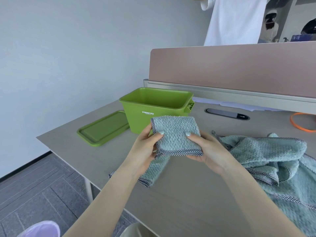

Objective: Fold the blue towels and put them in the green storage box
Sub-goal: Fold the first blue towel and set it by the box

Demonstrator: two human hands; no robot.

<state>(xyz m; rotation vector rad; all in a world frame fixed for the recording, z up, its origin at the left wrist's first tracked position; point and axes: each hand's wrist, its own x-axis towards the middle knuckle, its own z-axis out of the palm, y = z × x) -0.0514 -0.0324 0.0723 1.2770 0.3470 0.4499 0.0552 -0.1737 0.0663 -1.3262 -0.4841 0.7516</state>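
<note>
I hold a folded blue towel point(176, 132) with checked trim above the table, just in front of the green storage box point(136, 120). My left hand point(145, 147) grips its left edge with the thumb on top. My right hand point(206, 149) grips its right side, thumb on top and fingers underneath. The box stands open with no lid, and nothing shows inside from this angle. Another blue towel point(153, 170) lies flat on the table below my hands. A heap of unfolded blue towels point(270, 156) lies to the right.
The green lid point(104, 129) lies on the table point(188, 194) left of the box. A pink divider panel point(239, 69) runs along the table's back, with a person in a white shirt point(236, 19) behind it. An orange ring point(301, 122) lies at far right, near a cable slot point(227, 114).
</note>
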